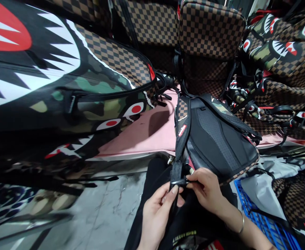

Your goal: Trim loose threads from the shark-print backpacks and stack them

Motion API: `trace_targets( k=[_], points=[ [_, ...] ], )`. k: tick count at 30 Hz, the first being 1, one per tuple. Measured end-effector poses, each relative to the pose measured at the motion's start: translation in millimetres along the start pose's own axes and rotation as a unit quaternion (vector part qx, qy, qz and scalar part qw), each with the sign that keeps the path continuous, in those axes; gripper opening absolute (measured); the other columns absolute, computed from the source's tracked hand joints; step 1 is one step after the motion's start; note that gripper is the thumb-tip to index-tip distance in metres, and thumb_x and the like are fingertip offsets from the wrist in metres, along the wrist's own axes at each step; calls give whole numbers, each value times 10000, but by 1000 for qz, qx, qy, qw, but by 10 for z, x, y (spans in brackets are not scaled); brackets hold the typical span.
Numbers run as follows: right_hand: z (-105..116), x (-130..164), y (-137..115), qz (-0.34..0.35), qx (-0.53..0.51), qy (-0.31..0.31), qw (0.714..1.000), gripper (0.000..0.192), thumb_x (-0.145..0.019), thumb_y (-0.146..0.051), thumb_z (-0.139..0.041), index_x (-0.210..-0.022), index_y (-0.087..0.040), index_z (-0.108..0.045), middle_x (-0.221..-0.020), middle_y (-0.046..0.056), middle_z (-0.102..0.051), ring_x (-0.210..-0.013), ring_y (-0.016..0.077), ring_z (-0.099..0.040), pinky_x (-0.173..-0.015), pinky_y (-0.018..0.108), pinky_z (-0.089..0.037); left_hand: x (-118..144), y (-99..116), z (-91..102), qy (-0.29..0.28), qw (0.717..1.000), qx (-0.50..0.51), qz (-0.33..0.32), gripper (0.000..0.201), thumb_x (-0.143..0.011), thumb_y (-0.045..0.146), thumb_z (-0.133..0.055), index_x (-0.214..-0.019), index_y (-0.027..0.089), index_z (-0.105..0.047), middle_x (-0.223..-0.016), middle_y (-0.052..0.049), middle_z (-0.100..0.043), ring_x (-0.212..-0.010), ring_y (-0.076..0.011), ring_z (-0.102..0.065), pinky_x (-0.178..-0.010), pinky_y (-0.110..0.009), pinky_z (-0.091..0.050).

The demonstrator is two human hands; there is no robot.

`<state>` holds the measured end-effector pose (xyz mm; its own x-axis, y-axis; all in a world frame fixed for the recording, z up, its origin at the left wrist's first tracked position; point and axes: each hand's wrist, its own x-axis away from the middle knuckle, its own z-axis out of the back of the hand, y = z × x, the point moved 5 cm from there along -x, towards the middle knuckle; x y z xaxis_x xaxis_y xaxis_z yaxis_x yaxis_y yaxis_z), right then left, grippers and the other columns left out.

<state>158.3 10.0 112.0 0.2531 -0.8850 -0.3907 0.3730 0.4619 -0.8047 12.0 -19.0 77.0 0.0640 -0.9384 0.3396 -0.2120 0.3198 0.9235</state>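
Observation:
A backpack point(215, 139) with a black padded back panel lies in front of me, partly on the pink table cover, its lower end toward my lap. One of its black shoulder straps point(177, 168) hangs down toward me and ends at a dark buckle point(178, 182). My left hand point(159, 208) pinches the strap at this buckle, thumb on top. From the right side, my right hand point(206, 185) is closed, its fingertips pinching the buckle's end or a bit of webbing there. The exact piece between those fingertips is too small to make out.
Large shark-mouth camouflage bags point(100, 76) stand close on the left. Checkered backpacks point(212, 31) line the back, and more bags point(285, 62) are piled at right. A blue crate point(267, 218) with bags stands low right. The pink cover point(137, 139) spreads beneath the backpack.

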Motion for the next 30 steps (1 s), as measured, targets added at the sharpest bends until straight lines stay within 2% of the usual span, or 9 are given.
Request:
trace_targets(
  k=[3,6,8,11,15,18,22,26,30],
  points=[
    [38,-2,98,-96,-119,47,987,117,-846,-278,-530,-931,-210,-574,-783,16,-596,-717,145,-543,-662,267,-413,11,-61,-97,-89,972,197,95,170,-760,320,-637,-741,153,-615,-434,60,-462,-350,-35,-369,-374,-123,-344],
    [-59,-29,157,-179,-276,24,944,245,-791,-379,-583,-968,-211,-567,-684,-24,-529,-613,122,-490,-588,241,-397,75,-130,-272,-227,880,367,197,140,-760,268,-632,-696,149,-594,-388,115,-287,-238,12,-118,-245,-98,-197],
    [-152,-55,172,-217,-336,-8,916,266,-718,-422,-648,-825,-188,-581,-601,-45,-464,-536,102,-432,-533,228,-367,129,-171,-366,-285,847,382,234,152,-773,267,-615,-689,142,-592,-368,119,-273,-213,14,-101,-224,-97,-187],
    [-202,-71,255,-286,-356,26,889,302,-693,-427,-660,-653,-182,-489,-552,-62,-409,-481,78,-366,-487,216,-325,115,-197,-346,-210,904,311,204,210,-743,348,-648,-821,155,-621,-426,66,-465,-254,-40,-363,-277,-134,-337],
    [-179,-74,330,-306,-321,55,895,270,-723,-385,-631,-678,-180,-462,-587,-64,-390,-524,76,-345,-507,209,-315,56,-74,-109,-28,992,96,71,352,-656,326,-735,-953,166,-637,-742,-35,-690,-657,-159,-648,-673,-239,-521],
    [-132,-66,291,-260,-249,31,932,195,-755,-338,-613,-798,-177,-512,-629,-54,-441,-561,93,-406,-544,220,-352,26,-81,-14,1,997,19,69,356,-664,359,-714,-936,139,-648,-710,-61,-712,-611,-173,-650,-678,-267,-517],
    [82,-28,114,-106,-25,99,989,282,-827,-241,-552,-1097,-203,-480,-852,21,-567,-753,151,-525,-698,290,-415,-1,-128,63,34,997,25,67,390,-686,398,-683,-953,120,-629,-658,-67,-711,-530,-159,-634,-588,-243,-509],
    [154,34,-38,50,137,104,984,133,-873,-194,-501,-991,-202,-562,-832,47,-595,-760,157,-546,-672,289,-416,8,-106,83,45,998,0,41,400,-709,397,-665,-993,119,-616,-631,-51,-708,-540,-156,-642,-607,-234,-514],
    [164,69,-31,96,200,90,971,103,-868,-203,-523,-926,-191,-608,-778,45,-604,-679,142,-536,-599,269,-398,20,-84,74,44,998,-18,29,387,-730,400,-643,-1003,127,-613,-592,-36,-698,-581,-173,-659,-671,-259,-521]
  ],
)
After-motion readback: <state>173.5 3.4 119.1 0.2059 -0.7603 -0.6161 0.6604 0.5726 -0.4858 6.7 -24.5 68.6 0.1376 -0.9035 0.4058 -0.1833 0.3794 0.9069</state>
